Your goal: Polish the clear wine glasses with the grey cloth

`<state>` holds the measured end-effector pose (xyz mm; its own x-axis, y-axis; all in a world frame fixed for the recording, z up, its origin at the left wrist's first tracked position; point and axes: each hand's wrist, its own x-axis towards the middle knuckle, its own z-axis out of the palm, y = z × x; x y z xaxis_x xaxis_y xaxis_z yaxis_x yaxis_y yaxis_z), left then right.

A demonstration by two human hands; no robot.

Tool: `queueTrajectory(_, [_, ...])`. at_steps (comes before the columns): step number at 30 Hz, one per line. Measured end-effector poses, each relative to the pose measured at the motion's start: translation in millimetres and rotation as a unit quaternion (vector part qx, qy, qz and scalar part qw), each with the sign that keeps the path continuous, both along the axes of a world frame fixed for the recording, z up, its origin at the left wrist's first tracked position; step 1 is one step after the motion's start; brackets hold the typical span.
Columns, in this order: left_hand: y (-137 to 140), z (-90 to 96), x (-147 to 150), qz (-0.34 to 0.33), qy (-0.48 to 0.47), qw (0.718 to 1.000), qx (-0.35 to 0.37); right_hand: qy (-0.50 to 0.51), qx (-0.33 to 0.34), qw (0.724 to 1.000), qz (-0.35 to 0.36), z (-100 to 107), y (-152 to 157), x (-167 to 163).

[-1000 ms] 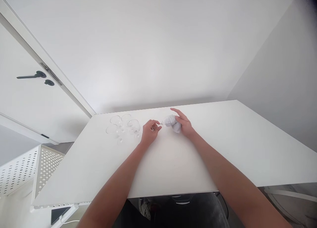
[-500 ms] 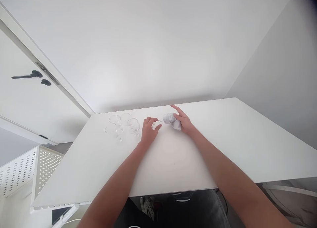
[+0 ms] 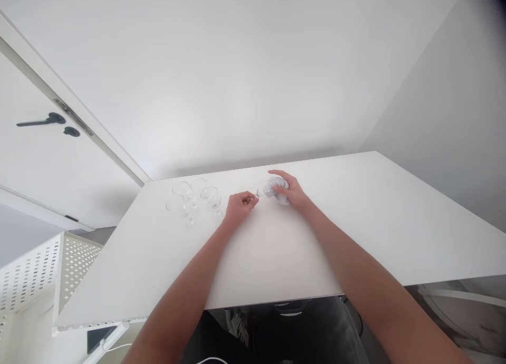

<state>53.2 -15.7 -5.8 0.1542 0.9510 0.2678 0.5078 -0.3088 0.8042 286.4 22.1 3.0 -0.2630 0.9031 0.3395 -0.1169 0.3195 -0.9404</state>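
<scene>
A clear stemmed glass (image 3: pixel 262 189) is held on its side above the table, its bowl to the right. My left hand (image 3: pixel 241 206) is closed on the stem and foot, which the fingers partly cover. At the mouth of the bowl, my right hand (image 3: pixel 293 191) grips a pale grey-white cloth (image 3: pixel 281 196) bunched in and around the rim. The right index finger stretches out behind the bowl. Left of my left hand stand several more clear stemmed glasses (image 3: pixel 211 196), grouped close together and upright.
The white table (image 3: pixel 272 258) backs onto a pale wall. A white perforated panel (image 3: pixel 79 258) is at its left end, and a door with a dark handle (image 3: pixel 41 120) stands at the far left. My lap is under the front edge.
My left fingers have closed more tightly around the stem and foot. My right hand has curled in closer over the bowl with the cloth. The view has shifted slightly.
</scene>
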Motion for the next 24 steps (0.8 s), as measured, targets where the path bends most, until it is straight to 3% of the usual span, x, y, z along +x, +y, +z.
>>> queueTrajectory(4, [-0.2,-3.8,3.1,0.079,0.071,0.989,0.099,-0.016,-0.021,0.999,0.025,2.5,-0.3,-1.5])
queueTrajectory(7, [-2.3,-7.9,6.2,0.093,0.131,0.976,0.147,0.013,-0.056,0.997,0.041,3.1,1.0,0.1])
queueTrajectory(10, [-4.0,-8.3,5.7,0.070,0.120,0.984,0.116,0.022,-0.081,0.993,0.077,2.5,2.1,3.2])
queueTrajectory(13, [-3.0,-4.3,0.7,0.023,0.021,0.999,0.031,0.012,-0.069,0.993,0.093,1.4,2.5,4.8])
queueTrajectory(16, [-0.4,0.5,-4.0,-0.013,-0.063,0.997,-0.035,0.022,-0.052,0.996,0.066,0.5,3.2,4.0])
queueTrajectory(19, [1.4,1.8,-3.3,0.011,-0.053,0.998,-0.018,0.027,-0.061,0.997,0.049,0.8,4.1,2.0])
queueTrajectory(24, [-0.8,-1.0,4.5,0.068,0.050,0.995,0.060,0.026,-0.098,0.993,0.067,4.1,2.7,0.9])
